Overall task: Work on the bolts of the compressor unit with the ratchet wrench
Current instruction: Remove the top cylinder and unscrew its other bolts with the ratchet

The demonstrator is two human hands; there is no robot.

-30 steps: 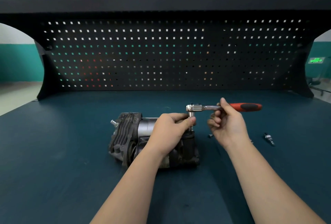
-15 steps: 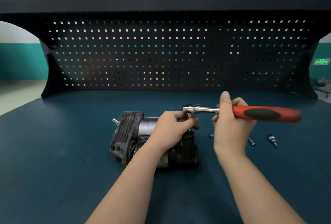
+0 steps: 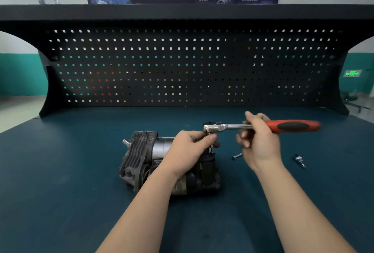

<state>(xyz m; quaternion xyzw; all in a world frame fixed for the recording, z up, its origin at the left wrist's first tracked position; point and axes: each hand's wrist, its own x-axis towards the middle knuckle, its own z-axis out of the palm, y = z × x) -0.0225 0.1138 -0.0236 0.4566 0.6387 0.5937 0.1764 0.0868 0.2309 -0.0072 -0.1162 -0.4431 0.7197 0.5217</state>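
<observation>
The compressor (image 3: 159, 161) lies on its side near the middle of the dark blue worktop (image 3: 60, 202), finned end to the left, as a person works on one of its bolts with a ratchet (image 3: 261, 126). The left hand (image 3: 190, 151) rests over the upper right part of the unit, its thumb and fingers curled round the socket stem just below the ratchet head, steadying it over a fastener at the right end of the housing; the fastener itself is hidden under the hand. The right hand (image 3: 258, 141) grips the chrome shank where it meets the red and black handle, fingers wrapped round it, with the handle pointing out to the right, roughly level with the worktop. One loose bolt (image 3: 236, 156) lies on the worktop just right of the unit, partly behind the right hand, and a second small metal piece (image 3: 300, 160), possibly another bolt or a fitting, lies farther right, well apart from the unit. These suggest that at least one fastener is already out and that the job is under way rather than just begun. How many remain cannot be told, since the far side and the covered end are out of sight. The bolt in hand appears still to be seated, with turning left to do.
</observation>
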